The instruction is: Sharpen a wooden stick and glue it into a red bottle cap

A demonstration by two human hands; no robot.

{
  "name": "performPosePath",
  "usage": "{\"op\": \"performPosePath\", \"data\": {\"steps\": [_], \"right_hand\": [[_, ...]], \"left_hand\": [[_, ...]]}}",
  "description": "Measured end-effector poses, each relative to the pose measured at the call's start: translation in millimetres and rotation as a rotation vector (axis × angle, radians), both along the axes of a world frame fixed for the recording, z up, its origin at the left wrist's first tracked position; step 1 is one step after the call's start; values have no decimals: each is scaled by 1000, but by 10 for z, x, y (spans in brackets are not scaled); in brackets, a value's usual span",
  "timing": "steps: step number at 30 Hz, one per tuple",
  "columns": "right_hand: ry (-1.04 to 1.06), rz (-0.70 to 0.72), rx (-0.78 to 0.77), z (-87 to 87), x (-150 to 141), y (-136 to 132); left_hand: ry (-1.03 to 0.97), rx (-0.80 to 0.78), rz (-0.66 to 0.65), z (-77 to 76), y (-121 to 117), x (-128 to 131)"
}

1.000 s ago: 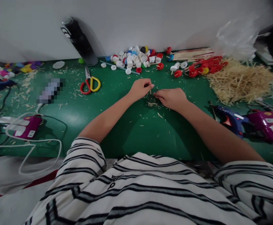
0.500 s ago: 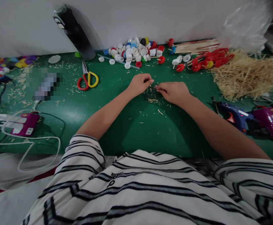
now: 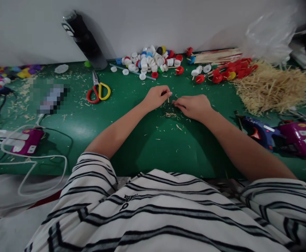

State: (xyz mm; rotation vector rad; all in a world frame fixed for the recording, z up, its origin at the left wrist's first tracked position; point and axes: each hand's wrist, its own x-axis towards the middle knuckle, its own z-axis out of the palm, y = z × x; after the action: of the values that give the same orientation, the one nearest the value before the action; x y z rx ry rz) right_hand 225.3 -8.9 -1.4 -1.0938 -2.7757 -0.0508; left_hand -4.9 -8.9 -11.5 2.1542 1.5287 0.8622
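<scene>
My left hand [image 3: 158, 97] is closed in a pinch on a short, thin wooden stick [image 3: 168, 100], whose lower end points down at the table. Just to its right, my right hand [image 3: 194, 105] is also closed, thumb against fingers. Whatever my right fingertips pinch is too small to make out. The two hands are close together but apart. Below them a small heap of pale shavings [image 3: 170, 114] lies on the green table [image 3: 165, 150], with loose bits scattered around it.
Behind my hands lies a pile of bottle caps [image 3: 150, 64]. Red-and-yellow scissors [image 3: 98, 90] and a dark bottle [image 3: 86, 43] are to the left. On the right are caps on sticks [image 3: 221, 72], straw-like fibre [image 3: 273, 87], a blue glue gun [image 3: 260, 131] and a purple power socket [image 3: 301, 138].
The camera view has shifted slightly. My hands stay nearly in place, holding the same pinched pose, with small movements at the fingertips.
</scene>
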Motion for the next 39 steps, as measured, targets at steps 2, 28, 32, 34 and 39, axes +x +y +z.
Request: {"op": "performPosePath", "data": {"steps": [2,28,32,34,39], "right_hand": [[11,-5,29,4,-18,26],[10,-45,-24,-52,4,-24],[-2,-43,-30,-32,7,-42],[-19,-39,-29,-23,17,-59],[-19,-13,8,-44,53,-88]], "left_hand": [[-3,-10,-8,-5,3,4],[-8,-64,20,11,-17,-12],[-9,-59,17,4,-16,-18],[-14,-49,11,-5,-11,-23],[-1,-57,14,1,-10,-25]]}}
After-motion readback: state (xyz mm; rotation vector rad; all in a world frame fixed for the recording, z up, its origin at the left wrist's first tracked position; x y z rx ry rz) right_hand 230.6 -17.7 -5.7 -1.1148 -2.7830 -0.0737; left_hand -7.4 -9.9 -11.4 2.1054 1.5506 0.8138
